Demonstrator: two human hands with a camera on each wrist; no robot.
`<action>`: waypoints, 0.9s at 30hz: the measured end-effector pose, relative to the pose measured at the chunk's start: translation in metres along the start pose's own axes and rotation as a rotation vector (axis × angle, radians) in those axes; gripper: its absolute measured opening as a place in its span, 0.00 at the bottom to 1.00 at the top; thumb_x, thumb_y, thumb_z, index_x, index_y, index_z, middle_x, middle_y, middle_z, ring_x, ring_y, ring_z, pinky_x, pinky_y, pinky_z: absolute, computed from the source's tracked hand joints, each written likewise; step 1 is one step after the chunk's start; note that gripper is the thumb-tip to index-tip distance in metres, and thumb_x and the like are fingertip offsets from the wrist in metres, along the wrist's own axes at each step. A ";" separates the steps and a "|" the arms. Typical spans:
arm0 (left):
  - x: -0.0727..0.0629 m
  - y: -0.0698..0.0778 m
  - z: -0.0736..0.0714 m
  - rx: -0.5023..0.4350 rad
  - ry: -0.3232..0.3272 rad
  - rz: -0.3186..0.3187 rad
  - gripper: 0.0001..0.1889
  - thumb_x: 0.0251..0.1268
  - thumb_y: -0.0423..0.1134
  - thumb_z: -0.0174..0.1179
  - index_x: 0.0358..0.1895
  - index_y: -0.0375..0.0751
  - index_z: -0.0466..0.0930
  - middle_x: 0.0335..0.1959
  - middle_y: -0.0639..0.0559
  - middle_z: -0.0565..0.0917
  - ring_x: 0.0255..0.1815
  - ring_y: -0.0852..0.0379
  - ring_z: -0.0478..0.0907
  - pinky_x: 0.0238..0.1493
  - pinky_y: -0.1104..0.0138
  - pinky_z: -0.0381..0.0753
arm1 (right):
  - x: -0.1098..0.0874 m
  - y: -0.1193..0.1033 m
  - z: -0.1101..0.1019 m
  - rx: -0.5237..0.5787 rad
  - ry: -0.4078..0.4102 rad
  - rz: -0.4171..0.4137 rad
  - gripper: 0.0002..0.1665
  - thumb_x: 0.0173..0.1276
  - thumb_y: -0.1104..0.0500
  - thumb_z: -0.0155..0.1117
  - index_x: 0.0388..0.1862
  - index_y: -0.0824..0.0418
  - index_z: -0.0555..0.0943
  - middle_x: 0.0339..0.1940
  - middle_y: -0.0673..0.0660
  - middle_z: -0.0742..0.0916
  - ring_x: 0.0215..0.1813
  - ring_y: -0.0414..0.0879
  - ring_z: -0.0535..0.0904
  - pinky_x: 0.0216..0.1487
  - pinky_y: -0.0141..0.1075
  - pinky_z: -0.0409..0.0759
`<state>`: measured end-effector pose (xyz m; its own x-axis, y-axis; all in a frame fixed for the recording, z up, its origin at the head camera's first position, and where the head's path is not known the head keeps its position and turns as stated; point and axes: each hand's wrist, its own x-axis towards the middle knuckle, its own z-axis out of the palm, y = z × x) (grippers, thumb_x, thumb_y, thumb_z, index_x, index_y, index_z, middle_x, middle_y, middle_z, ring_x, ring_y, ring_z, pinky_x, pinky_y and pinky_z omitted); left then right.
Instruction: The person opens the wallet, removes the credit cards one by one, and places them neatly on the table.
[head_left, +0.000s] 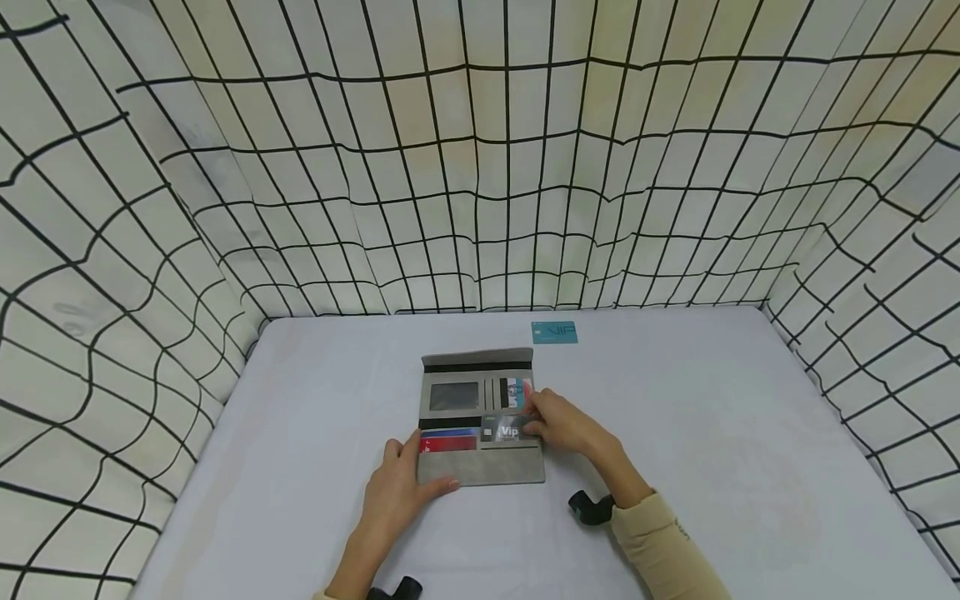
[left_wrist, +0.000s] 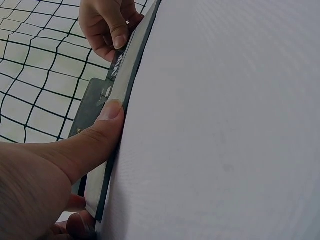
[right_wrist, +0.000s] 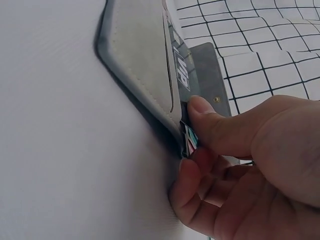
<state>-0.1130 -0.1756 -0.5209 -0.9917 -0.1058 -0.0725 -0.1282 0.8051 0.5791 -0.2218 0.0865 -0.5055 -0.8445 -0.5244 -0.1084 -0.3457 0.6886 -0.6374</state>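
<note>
A grey wallet (head_left: 487, 471) lies unfolded on the white table, with cards in its slots. My left hand (head_left: 397, 487) grips its left side, the thumb along the near edge; in the left wrist view that thumb (left_wrist: 95, 142) rests on the wallet's border. At the right side my right hand (head_left: 566, 425) pinches a black Vip card (head_left: 501, 428), which sits at the lower right slot. In the right wrist view the thumb lies on the card's end; the fingers below are partly hidden. Red and blue cards (head_left: 448, 444) fill the lower left slot, and a multicoloured card (head_left: 514, 392) the upper right.
A teal VIP card (head_left: 555, 332) lies flat beyond the wallet, near the table's far edge. White walls with black netting (head_left: 506, 196) enclose the white table (head_left: 712, 433) at the back and sides. Black devices (head_left: 591, 507) sit at both wrists.
</note>
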 end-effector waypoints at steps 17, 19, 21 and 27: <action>0.001 0.001 0.000 -0.009 -0.003 -0.009 0.54 0.44 0.56 0.79 0.74 0.33 0.64 0.41 0.43 0.72 0.25 0.55 0.69 0.25 0.67 0.65 | 0.004 0.003 0.003 0.041 0.023 0.043 0.09 0.74 0.62 0.60 0.51 0.61 0.74 0.44 0.58 0.85 0.40 0.43 0.78 0.44 0.40 0.78; 0.001 0.001 0.001 -0.007 -0.005 -0.010 0.54 0.44 0.57 0.79 0.73 0.33 0.64 0.42 0.43 0.72 0.25 0.55 0.69 0.25 0.67 0.65 | 0.005 0.004 0.002 0.054 0.028 0.054 0.10 0.75 0.61 0.60 0.52 0.61 0.74 0.44 0.59 0.86 0.39 0.43 0.78 0.42 0.38 0.78; 0.001 0.001 0.001 -0.006 -0.005 -0.011 0.54 0.44 0.57 0.79 0.73 0.33 0.64 0.42 0.43 0.72 0.25 0.55 0.68 0.25 0.67 0.65 | 0.005 0.005 0.000 0.073 0.024 0.056 0.11 0.74 0.61 0.61 0.52 0.62 0.74 0.41 0.58 0.85 0.36 0.43 0.77 0.38 0.37 0.77; 0.001 0.000 0.001 -0.001 -0.008 -0.015 0.55 0.43 0.58 0.79 0.73 0.33 0.65 0.41 0.42 0.72 0.25 0.55 0.68 0.24 0.67 0.65 | 0.000 0.010 -0.009 0.143 -0.031 0.025 0.14 0.71 0.62 0.64 0.51 0.64 0.74 0.30 0.54 0.78 0.29 0.42 0.74 0.31 0.33 0.74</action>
<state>-0.1145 -0.1748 -0.5218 -0.9897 -0.1134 -0.0874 -0.1431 0.8032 0.5783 -0.2289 0.0972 -0.5050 -0.8384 -0.5248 -0.1472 -0.2613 0.6240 -0.7365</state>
